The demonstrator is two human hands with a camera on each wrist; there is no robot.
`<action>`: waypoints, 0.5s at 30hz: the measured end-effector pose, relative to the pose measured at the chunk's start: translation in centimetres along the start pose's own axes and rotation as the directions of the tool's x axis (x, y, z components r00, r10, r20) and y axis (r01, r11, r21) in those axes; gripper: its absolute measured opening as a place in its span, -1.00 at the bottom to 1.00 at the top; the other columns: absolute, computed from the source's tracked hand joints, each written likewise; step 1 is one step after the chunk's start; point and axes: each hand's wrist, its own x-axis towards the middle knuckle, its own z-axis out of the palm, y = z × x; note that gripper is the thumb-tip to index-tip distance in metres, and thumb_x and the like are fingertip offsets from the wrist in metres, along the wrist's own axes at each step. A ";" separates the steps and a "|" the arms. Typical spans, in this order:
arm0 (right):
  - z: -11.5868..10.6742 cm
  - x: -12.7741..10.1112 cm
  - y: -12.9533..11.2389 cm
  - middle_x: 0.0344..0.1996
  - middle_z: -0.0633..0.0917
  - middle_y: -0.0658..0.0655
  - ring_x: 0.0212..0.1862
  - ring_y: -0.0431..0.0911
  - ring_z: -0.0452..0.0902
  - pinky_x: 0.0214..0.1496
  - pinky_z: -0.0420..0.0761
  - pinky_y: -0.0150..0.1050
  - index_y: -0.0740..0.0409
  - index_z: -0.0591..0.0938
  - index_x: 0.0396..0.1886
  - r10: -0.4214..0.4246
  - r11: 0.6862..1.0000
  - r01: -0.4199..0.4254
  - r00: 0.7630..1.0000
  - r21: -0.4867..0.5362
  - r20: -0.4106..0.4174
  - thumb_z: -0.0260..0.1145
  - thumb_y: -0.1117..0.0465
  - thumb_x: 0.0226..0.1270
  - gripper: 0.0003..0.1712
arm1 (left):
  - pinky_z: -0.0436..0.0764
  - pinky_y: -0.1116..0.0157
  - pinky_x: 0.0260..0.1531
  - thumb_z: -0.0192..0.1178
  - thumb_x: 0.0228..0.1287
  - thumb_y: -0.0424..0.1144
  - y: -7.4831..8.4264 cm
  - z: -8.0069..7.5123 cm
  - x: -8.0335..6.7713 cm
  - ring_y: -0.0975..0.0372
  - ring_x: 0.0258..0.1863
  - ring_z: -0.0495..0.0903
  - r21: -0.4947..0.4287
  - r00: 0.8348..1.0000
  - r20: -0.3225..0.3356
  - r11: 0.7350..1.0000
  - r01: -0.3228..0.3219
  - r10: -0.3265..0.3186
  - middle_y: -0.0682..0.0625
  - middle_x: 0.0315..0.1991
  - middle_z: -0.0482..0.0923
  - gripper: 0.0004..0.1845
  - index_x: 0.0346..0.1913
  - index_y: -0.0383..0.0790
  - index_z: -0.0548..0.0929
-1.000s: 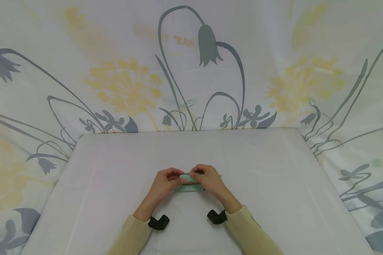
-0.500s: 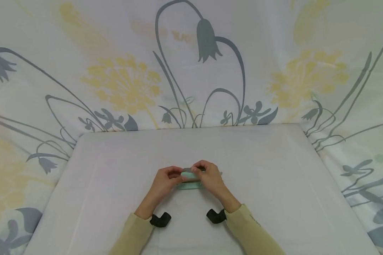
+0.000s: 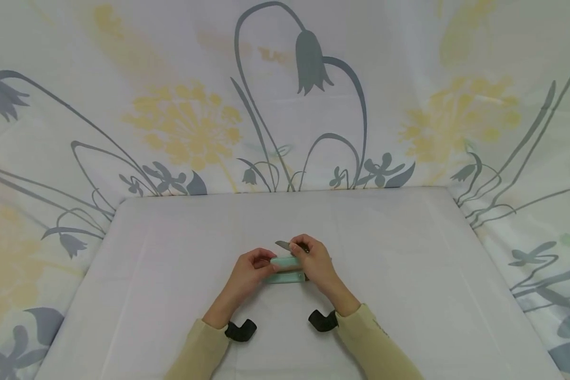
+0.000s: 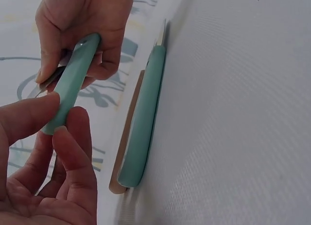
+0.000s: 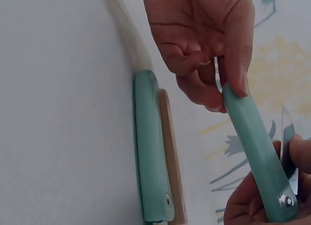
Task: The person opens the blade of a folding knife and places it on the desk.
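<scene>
Between both hands is a folding knife with a mint-green handle (image 4: 75,81) and a rivet at one end. My left hand (image 3: 249,270) pinches the handle's unriveted end between thumb and fingers. My right hand (image 3: 314,259) pinches the knife's grey pointed blade (image 3: 282,245), which stands out from the handle at an angle. Some right fingers lie behind the riveted end in the left wrist view. Just nearer the body, a second mint-green handle (image 4: 146,123) lies on the table beside a tan strip (image 5: 171,152), with a thin metal part (image 4: 162,33) at its end.
The table (image 3: 171,227) has a white cover. Patterned cloth (image 3: 285,105) with grey and yellow flowers rises behind it and at both sides. Black wrist mounts (image 3: 241,331) sit at both sleeve cuffs.
My right hand has moved slightly up and swung the blade away from the handle, so its point now shows above it. The left hand has kept its pinch and barely moved.
</scene>
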 end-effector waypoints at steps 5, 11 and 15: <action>-0.1 0.1 -0.4 -0.24 0.63 0.21 -0.14 -0.02 0.56 -0.07 0.51 -0.29 0.24 0.60 -0.10 -0.001 0.998 -0.003 0.998 0.067 0.058 0.20 0.23 0.51 -0.85 | 0.59 0.32 -0.19 0.36 0.28 -0.26 0.5 0.2 0.1 0.19 -0.23 0.71 -0.029 1.000 -0.013 1.000 -0.004 0.004 -0.06 -0.26 0.72 -0.72 -0.01 -0.31 0.69; -0.4 0.1 -0.9 -0.22 0.66 0.16 -0.12 -0.03 0.55 -0.01 0.47 -0.20 0.22 0.62 -0.08 0.009 1.000 -0.010 0.997 0.013 0.079 0.23 0.22 0.50 -0.83 | 0.60 0.32 -0.27 0.37 0.29 -0.25 0.9 0.1 0.1 0.18 -0.31 0.71 -0.012 0.999 -0.040 1.000 -0.015 0.015 -0.07 -0.37 0.73 -0.78 -0.11 -0.33 0.72; -0.9 0.3 -1.0 -0.17 0.71 0.05 -0.09 -0.07 0.55 0.02 0.47 -0.14 0.15 0.69 -0.03 0.010 0.998 -0.004 0.996 -0.062 0.090 0.29 0.21 0.45 -0.81 | 0.61 0.31 -0.25 0.38 0.27 -0.26 1.1 -0.2 0.0 0.20 -0.31 0.71 0.001 0.999 -0.035 1.000 -0.014 0.014 -0.06 -0.35 0.73 -0.80 -0.14 -0.33 0.74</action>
